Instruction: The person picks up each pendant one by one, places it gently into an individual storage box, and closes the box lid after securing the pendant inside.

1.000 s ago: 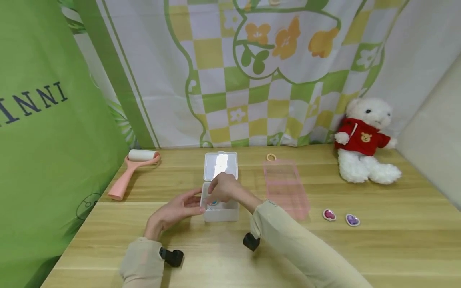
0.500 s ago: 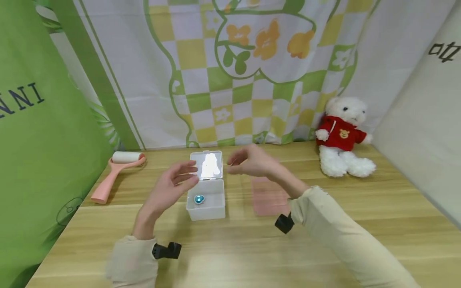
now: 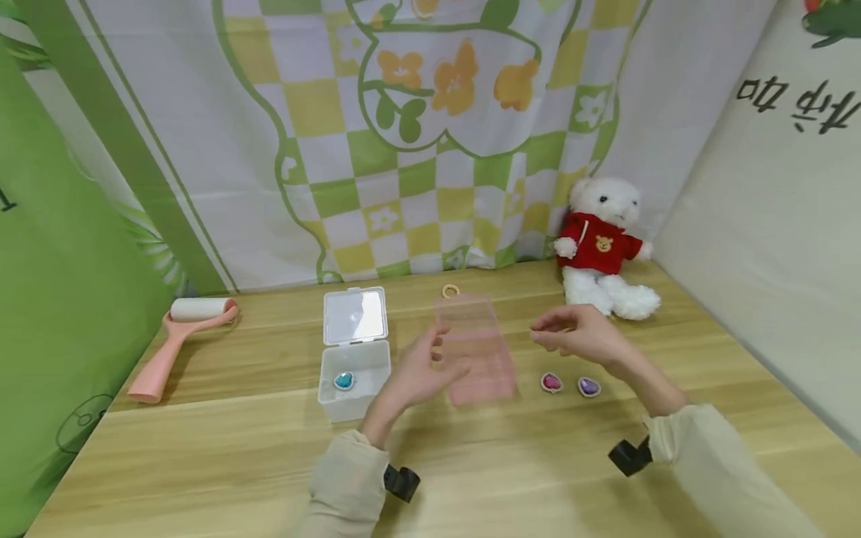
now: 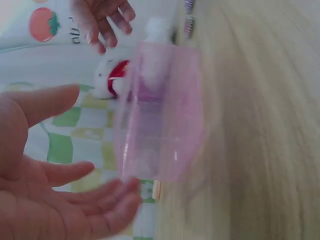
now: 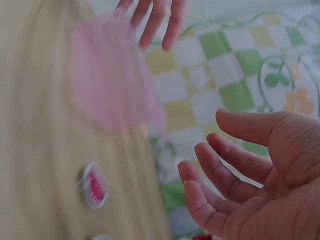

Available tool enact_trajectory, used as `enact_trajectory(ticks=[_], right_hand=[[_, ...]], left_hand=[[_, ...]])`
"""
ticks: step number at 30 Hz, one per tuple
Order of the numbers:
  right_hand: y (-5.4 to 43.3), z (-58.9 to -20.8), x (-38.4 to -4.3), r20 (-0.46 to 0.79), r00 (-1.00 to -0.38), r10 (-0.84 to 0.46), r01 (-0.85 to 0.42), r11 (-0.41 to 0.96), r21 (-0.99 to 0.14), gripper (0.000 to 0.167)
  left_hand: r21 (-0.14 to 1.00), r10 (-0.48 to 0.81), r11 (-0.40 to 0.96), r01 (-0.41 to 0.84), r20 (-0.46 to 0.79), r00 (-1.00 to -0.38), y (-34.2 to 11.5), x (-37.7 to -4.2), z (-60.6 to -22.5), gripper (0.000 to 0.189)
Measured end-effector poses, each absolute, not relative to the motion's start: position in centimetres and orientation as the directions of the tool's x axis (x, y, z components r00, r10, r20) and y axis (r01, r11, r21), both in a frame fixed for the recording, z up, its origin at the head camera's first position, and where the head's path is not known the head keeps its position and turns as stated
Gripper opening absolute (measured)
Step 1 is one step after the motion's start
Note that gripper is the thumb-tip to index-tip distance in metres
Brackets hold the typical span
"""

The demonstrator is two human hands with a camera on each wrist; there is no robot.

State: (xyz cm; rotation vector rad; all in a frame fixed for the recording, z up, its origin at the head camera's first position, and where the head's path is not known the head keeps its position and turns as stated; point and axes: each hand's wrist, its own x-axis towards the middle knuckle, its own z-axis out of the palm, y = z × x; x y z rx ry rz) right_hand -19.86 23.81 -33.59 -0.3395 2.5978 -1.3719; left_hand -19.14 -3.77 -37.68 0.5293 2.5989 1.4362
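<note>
Seen from my remote post, a pink lint roller with a white sleeve (image 3: 161,365) lies at left on a wood-grain table (image 3: 222,471). Next stands a clear-white plastic box (image 3: 343,410), lid open at its far side, a teal gem with a pale beaded rim (image 3: 344,381) inside. The left hand (image 3: 415,375) hangs by the left side of a flat, translucent pink plastic case (image 3: 480,351) — thumb and fingers parted, nothing between them. The case lies mid-table, a pale yellow ring (image 3: 451,291) at its far end. Farther right lie a pale-rimmed magenta gem (image 3: 551,382) and a purple one (image 3: 589,386); the right hand (image 3: 588,336) is raised above the table, fingers loosely bent and empty — a white plush bear in a red hoodie (image 3: 597,243) sits beyond. For the reach in hand, I'd judge it best to come in low, take the case by its edges, and keep the right hand clear of both gems; thin plastic may flex or slide.
</note>
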Motion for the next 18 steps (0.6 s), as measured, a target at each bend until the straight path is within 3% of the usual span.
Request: enact_trajectory(ticks=[4,10,18], right_hand=[[27.1,-36.4,-19.5,-0.099,-0.967,-0.236,-0.05,0.553,-0.832,0.038],[31.2,-39.8,-19.2,-0.219,-0.956,-0.197,0.097,0.49,-0.867,0.049],[32.8,-41.3,-19.1,-0.25,-0.933,-0.259,0.109,0.459,-0.882,0.053]], left_hand=[[0.797,0.315,0.569,0.202,0.015,-0.949,-3.5,-19.2,-38.4,0.093],[0.845,0.292,0.518,0.134,-0.028,-0.956,-3.5,-19.6,-39.6,0.093],[0.887,0.273,0.46,0.03,-0.11,-0.956,-3.7,-19.6,-41.0,0.093]])
